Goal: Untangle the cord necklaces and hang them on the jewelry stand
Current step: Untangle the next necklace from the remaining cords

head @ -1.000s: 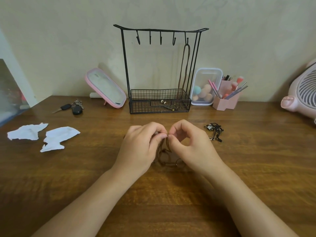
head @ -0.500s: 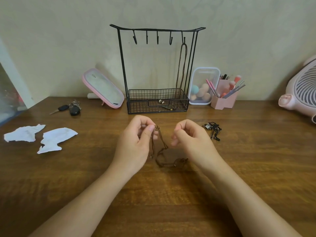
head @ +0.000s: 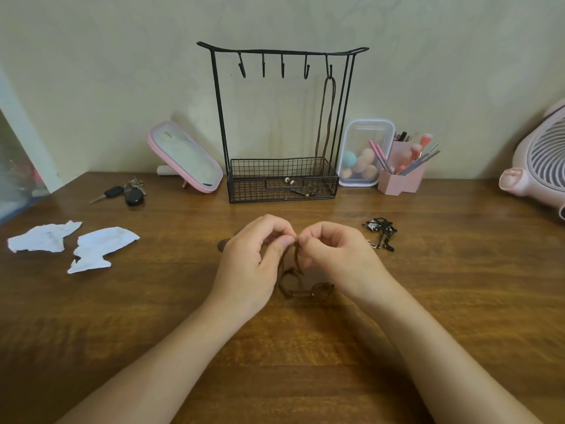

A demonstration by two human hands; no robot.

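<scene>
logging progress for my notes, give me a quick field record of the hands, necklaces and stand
left hand: pinches the brown cord necklace
right hand: pinches the same cord, close to left
cord's lower part: lies tangled on table
jewelry stand: hung necklace on rightmost hook, four hooks bare
black tangle: on table, right of hands, untouched

Head view, forward-down over table point(head: 428, 301)

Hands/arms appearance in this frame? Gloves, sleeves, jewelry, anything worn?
Nothing worn that shows. The left hand and right hand are bare: no gloves, rings or watch. The left forearm and right forearm are bare to the bottom edge, with no sleeves in view.
</scene>
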